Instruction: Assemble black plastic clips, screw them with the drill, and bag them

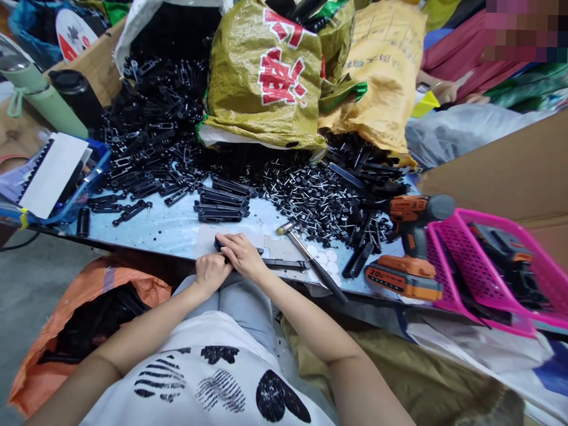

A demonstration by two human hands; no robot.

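At the front edge of the table, my left hand (211,274) is closed against a black plastic part (218,242). My right hand (243,255) lies over the same part with its fingers bent and touches the left. Most of the part is hidden under the fingers. Just right of my hands lies a long black plastic piece (285,264). A small hammer (314,264) with a dark handle rests beyond it, beside several white discs (326,259). Behind my hands sits a stack of long black pieces (222,204).
Loose black parts (151,146) and a heap of small pins (307,198) cover the back. An orange cordless drill (406,242) stands right, by a pink basket (501,258). A blue tray (92,175) is left. Sacks (265,75) stand behind; another person's hand (444,91) shows far right.
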